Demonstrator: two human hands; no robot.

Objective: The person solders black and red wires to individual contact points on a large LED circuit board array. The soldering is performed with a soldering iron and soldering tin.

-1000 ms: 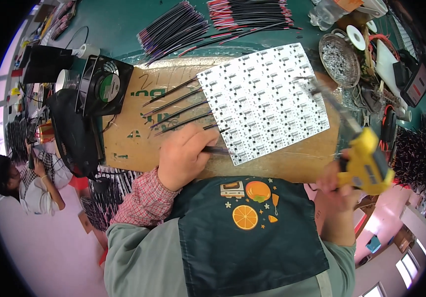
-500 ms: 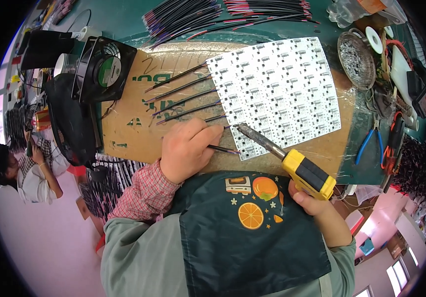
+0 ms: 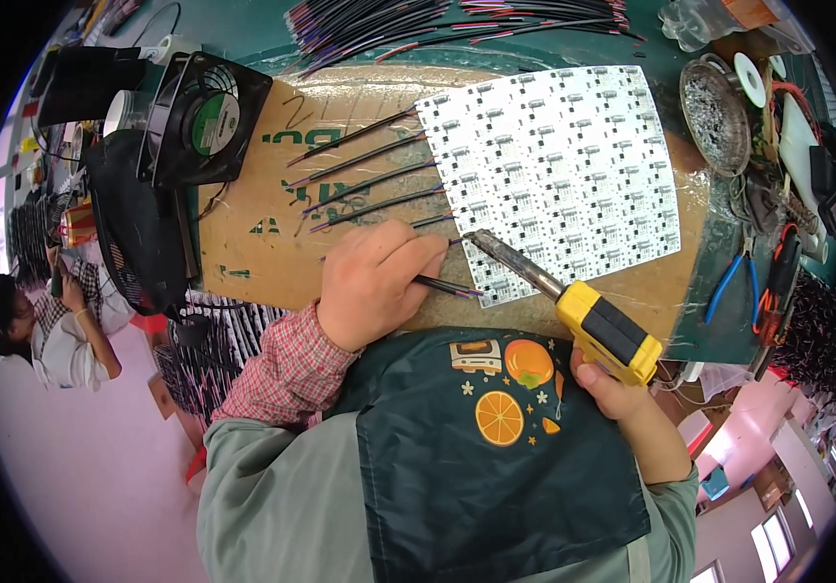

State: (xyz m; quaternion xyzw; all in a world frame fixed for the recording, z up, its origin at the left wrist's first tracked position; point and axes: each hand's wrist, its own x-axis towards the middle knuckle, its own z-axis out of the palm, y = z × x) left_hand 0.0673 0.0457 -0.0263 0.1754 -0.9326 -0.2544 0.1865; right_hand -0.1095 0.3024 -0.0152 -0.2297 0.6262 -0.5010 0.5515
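Observation:
A white circuit board panel [image 3: 554, 175] dotted with small dark parts lies on brown cardboard. Along its left edge, several black-sleeved wires [image 3: 369, 173] stretch out to the left. My left hand [image 3: 379, 282] is closed in a pinch at the panel's lower left, with wires [image 3: 449, 286] under its fingers, their coloured ends by the board's edge. In my right hand [image 3: 612, 387] is a yellow and black soldering gun [image 3: 609, 330]. Its dark tip is at the panel's left edge, just right of my left fingertips; whether it touches is too small to tell.
A black fan [image 3: 206, 121] stands at the left of the cardboard [image 3: 253, 253]. Bundled wires [image 3: 369, 29] lie at the back. On the right are a round dish of metal bits [image 3: 714, 115] and blue-handled pliers [image 3: 734, 287]. Another person [image 3: 58, 321] sits far left.
The whole scene has shifted slightly up and to the right in the view. Both hands and the soldering gun keep nearly the same place against the panel.

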